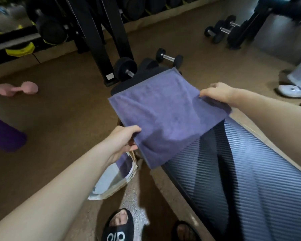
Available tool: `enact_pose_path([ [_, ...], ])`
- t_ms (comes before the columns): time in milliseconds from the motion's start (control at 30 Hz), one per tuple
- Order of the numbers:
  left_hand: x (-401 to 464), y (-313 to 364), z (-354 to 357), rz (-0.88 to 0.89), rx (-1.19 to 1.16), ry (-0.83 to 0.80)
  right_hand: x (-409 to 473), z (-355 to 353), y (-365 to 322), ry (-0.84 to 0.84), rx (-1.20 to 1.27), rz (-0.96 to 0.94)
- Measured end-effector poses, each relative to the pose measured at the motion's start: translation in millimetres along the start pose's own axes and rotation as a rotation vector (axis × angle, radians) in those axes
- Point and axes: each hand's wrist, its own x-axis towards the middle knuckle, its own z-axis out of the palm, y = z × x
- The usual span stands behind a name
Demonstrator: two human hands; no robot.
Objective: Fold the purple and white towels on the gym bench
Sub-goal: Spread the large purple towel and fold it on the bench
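Note:
The purple towel point(163, 115) is spread flat over the far part of the gym bench point(247, 171), whose ribbed grey pad runs toward me at the right. My left hand point(123, 141) pinches the towel's near-left edge between thumb and fingers. My right hand point(215, 93) grips the right edge with curled fingers. The towel's near corner hangs over the bench pad. No white towel shows on the bench.
Black dumbbells point(169, 58) lie just beyond the bench, more point(221, 30) at the back right. A pink dumbbell point(17, 88) and a purple roll point(3, 134) lie left. A bag point(111, 180) sits by my sandalled feet point(118, 226). Another person's shoe point(292, 90) is at right.

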Motion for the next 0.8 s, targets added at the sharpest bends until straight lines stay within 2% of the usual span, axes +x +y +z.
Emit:
enact_pose_path([
  [167, -48.9, -11.6, 19.2, -0.019, 0.019, 0.026, -48.5, -14.5, 43.0, 0.018, 0.039, 0.013],
  [300, -87.4, -21.5, 28.5, -0.046, 0.148, -0.067, -94.7, -29.0, 78.9, -0.013, 0.078, 0.068],
  [467, -122.4, -48.0, 39.7, -0.142, 0.271, -0.261, -159.6, -56.0, 130.6, -0.199, -0.056, 0.198],
  [633, -141.3, -65.0, 49.7, -0.254, 0.543, -0.435, -211.0, -77.5, 156.8, -0.405, -0.248, 0.316],
  [733, -145.0, -59.6, 56.3, -0.209, 0.569, -0.391, -212.2, -78.8, 154.7, -0.419, -0.413, 0.325],
  [800, -129.9, -51.7, 56.1, -0.057, 0.495, -0.228, -201.0, -75.7, 145.7, -0.323, -0.5, 0.263],
])
